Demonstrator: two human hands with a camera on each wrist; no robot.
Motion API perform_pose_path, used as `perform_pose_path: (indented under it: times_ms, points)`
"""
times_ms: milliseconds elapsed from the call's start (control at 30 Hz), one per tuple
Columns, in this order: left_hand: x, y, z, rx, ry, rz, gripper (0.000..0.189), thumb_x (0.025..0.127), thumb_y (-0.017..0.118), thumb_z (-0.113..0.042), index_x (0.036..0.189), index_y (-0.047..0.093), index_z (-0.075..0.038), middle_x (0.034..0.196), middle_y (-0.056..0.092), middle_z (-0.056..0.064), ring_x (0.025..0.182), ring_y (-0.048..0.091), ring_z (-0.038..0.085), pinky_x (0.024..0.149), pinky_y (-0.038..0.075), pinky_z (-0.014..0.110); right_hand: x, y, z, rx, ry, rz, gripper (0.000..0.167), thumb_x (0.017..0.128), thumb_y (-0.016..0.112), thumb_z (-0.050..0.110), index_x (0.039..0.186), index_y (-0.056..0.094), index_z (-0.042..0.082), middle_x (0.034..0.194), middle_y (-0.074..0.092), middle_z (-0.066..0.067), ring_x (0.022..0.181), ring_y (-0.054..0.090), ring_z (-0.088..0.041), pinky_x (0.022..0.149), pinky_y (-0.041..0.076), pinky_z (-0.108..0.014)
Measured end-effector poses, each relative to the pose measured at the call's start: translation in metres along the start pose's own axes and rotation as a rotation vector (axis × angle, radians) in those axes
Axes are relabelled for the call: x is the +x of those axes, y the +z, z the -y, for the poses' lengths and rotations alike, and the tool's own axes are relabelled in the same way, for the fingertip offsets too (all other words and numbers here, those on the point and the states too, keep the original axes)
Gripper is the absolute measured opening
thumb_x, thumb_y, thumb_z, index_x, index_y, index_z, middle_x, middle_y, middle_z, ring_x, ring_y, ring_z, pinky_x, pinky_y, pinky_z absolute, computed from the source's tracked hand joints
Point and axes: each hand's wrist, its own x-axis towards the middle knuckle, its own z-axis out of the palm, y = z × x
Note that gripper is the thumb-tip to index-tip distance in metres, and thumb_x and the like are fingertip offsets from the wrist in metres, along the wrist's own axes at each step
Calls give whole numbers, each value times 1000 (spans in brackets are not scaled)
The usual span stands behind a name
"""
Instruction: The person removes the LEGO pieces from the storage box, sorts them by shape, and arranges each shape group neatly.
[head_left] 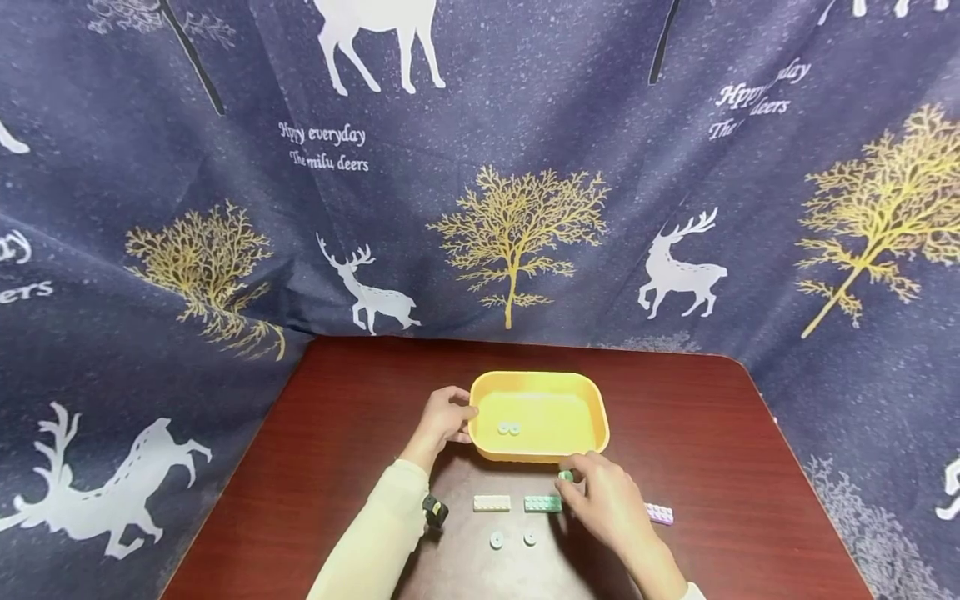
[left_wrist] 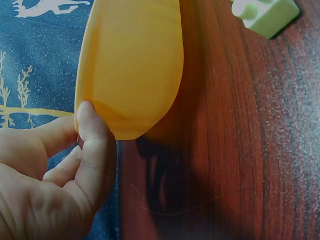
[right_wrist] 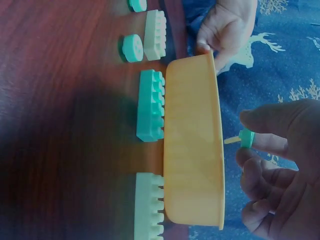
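Wheel (head_left: 566, 476) pinched in right hand (head_left: 606, 500), near tray (head_left: 525, 457)

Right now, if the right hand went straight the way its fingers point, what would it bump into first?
Probably the near rim of the yellow bin. The right hand holds a green piece that looks higher than the rim, so it might just pass over; depth is unclear.
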Motion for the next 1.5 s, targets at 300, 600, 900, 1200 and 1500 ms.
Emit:
perform_pose_path:
  times_ms: [300,600,900,1200,1500]
  points:
    - [-2,0,0,7,-1,-2,38,92,69,2,128,58,6,96,66,26,58,63,21,48,63,31,-10,6,-3,-16,34,47,16,80,84,23,92,73,25,82,61,14,71,57,-6,62,51,-29]
    - [0,0,2,15,-5,-4,40,92,70,0,130,58,5,100,66,29,61,66,24,49,64,31,-24,16,-5,-39,15,71,18,80,85,22,94,74,21,80,59,14,70,56,-4,61,51,-28]
    - [1,0,4,13,7,-4,40,92,70,1,130,58,6,96,65,24,60,65,23,48,63,31,-31,27,-8,-35,13,67,17,78,84,24,88,71,24,81,59,15,68,52,-1,60,48,-25]
    - [2,1,3,17,8,-13,40,92,70,1,129,58,6,93,64,20,60,64,23,48,63,30,-34,27,-7,-39,7,59,19,75,86,21,84,70,26,76,52,19,63,45,0,55,40,-22]
    - [0,1,1,16,3,-14,38,92,70,1,128,59,6,91,62,17,60,63,21,49,63,30,-37,31,-9,-81,4,100,17,76,86,26,83,71,26,73,53,17,62,47,0,54,41,-20]
